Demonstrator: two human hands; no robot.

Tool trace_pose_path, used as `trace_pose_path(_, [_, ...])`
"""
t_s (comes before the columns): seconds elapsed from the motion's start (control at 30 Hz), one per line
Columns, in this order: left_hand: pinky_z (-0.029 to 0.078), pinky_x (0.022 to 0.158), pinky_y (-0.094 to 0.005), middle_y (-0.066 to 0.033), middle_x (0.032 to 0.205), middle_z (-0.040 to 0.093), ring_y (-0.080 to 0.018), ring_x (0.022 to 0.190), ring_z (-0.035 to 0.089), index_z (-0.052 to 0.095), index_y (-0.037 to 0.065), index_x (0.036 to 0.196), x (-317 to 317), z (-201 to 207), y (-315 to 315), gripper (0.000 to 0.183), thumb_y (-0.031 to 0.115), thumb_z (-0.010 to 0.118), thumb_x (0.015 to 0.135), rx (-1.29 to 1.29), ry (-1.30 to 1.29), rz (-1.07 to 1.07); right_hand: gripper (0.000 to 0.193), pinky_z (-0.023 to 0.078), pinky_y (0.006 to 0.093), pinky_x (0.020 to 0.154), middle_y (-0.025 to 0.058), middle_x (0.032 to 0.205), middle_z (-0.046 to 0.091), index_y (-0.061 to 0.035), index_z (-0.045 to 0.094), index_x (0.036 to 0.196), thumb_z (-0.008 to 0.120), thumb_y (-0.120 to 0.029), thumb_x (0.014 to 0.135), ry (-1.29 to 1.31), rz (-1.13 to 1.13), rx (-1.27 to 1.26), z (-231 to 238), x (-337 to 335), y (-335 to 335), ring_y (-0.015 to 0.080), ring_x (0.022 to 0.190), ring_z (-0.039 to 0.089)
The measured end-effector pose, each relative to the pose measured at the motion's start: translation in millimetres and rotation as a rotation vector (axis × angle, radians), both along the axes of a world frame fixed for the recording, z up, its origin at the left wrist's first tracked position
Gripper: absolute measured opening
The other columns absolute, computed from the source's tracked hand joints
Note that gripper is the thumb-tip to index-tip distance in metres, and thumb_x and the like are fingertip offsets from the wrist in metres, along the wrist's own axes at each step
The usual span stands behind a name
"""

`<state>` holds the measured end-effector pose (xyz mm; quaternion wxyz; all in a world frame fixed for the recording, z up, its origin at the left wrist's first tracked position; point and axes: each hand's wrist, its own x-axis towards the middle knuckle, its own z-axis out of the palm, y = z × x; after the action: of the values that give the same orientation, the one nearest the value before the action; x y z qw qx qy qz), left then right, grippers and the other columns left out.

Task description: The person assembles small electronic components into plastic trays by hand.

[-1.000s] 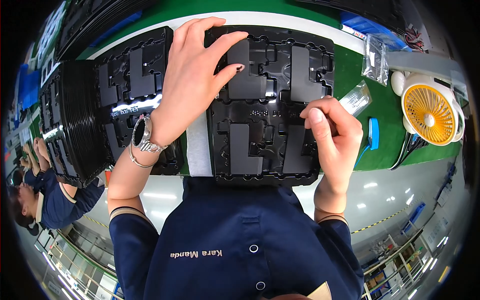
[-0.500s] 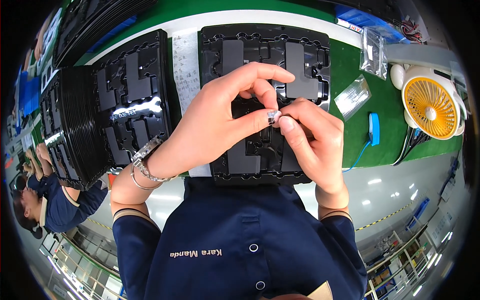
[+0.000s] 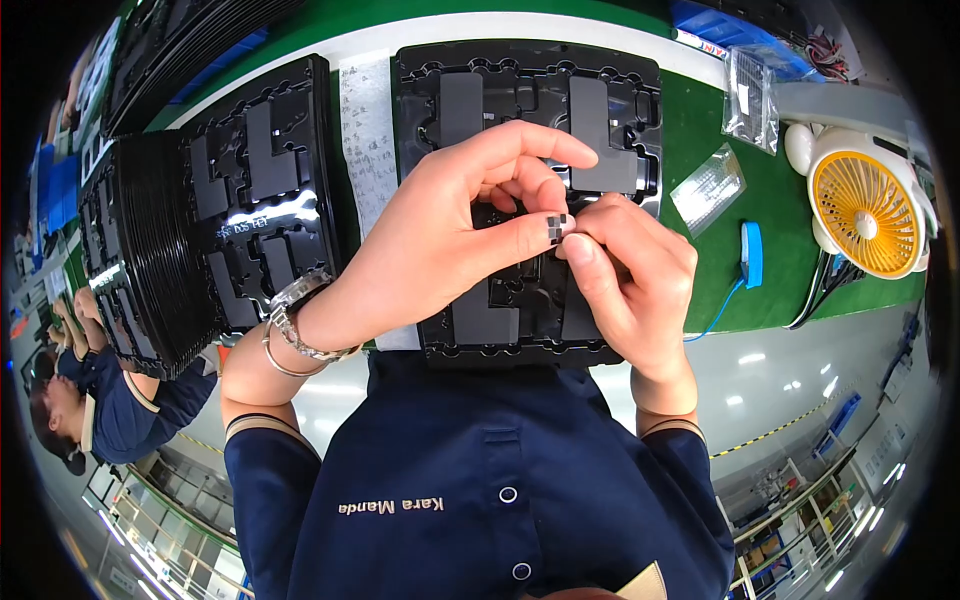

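Over a black plastic tray (image 3: pixel 642 120), my two hands meet fingertip to fingertip. My left hand (image 3: pixel 470 205) comes from the left with its thumb against curled fingers and its index finger reaching out above. A small black-and-silver checkered patch (image 3: pixel 556 228) shows at that thumb's tip; I cannot tell if it is the nail or a separate piece. My right hand (image 3: pixel 630 265) has thumb and index finger pinched close beside it. Whatever lies between the fingertips is too small or hidden. In the tray's pockets sit dark grey L-shaped pieces (image 3: pixel 603 135), partly behind my hands.
Left of a handwritten paper strip (image 3: pixel 366 130) are another loaded black tray (image 3: pixel 315 150) and a tray stack (image 3: pixel 165 250). On the green table at right lie clear plastic bags (image 3: pixel 708 190), a blue band with a cord (image 3: pixel 751 255) and a fan (image 3: pixel 862 220). A co-worker (image 3: pixel 120 410) sits left.
Both hands keep their pinched pose, with the right hand shifted slightly right. The patch at my left thumb's tip has turned from a bright glint to a dark checkered look.
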<state>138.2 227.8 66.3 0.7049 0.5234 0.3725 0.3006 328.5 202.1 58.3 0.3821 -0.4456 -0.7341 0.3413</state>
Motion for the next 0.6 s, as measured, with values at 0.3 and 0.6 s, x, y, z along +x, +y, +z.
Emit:
trace_pose_path(0.3, [0.042, 0.081, -0.0233, 0.0015, 0.089, 0.055, -0.0063, 0.084, 0.052, 0.052, 0.003, 0.128, 4.9, 0.0, 1.3, 0.038, 0.008, 0.06, 0.091, -0.002, 0.012, -0.019, 0.009, 0.038, 0.0292, 0.042, 0.0051, 0.063, 0.054, -0.0016, 0.062, 0.076, 0.069, -0.004, 0.081, -0.034, -0.013, 0.063, -1.2, 3.7, 2.0, 0.0166, 0.047, 0.051])
trace_pose_path(0.6, [0.044, 0.084, -0.0353, -0.0072, 0.097, 0.058, -0.0248, 0.095, 0.053, 0.061, 0.007, 0.119, 28.3, -37.9, 40.4, 0.031, 0.009, 0.059, 0.089, 0.968, 0.721, 0.104, 0.011, 0.036, 0.0273, 0.045, 0.0067, 0.063, 0.056, 0.0017, 0.059, 0.071, 0.067, -0.001, 0.078, 0.147, -0.194, 0.088, -1.8, 18.5, 3.4, 0.0147, 0.049, 0.048])
